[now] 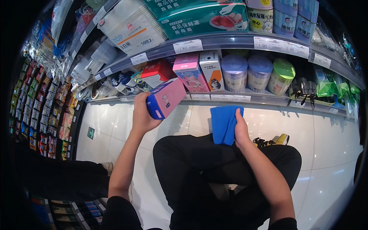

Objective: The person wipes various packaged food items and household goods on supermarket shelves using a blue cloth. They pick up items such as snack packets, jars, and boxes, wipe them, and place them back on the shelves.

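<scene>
My left hand [143,113] grips one end of a pink and blue cardboard box [171,99], held tilted in front of the lower shelf. In my right hand [242,129] is a folded blue cloth [225,123], pinched under the thumb above my knee. Behind the held box, on the lower shelf, stand a red and white box [158,72], a pink box [191,72] and a white and orange box [212,72]. To their right are rolls of bags with purple lids [234,72] and one with a green lid [281,76].
The upper shelf's edge [224,43] overhangs the lower one and carries green boxes [204,21] and packed white bowls [132,28]. Black umbrellas or similar dark items [304,86] lie at right. Another person's leg [69,178] is at lower left, near a rack of hanging packets [43,112].
</scene>
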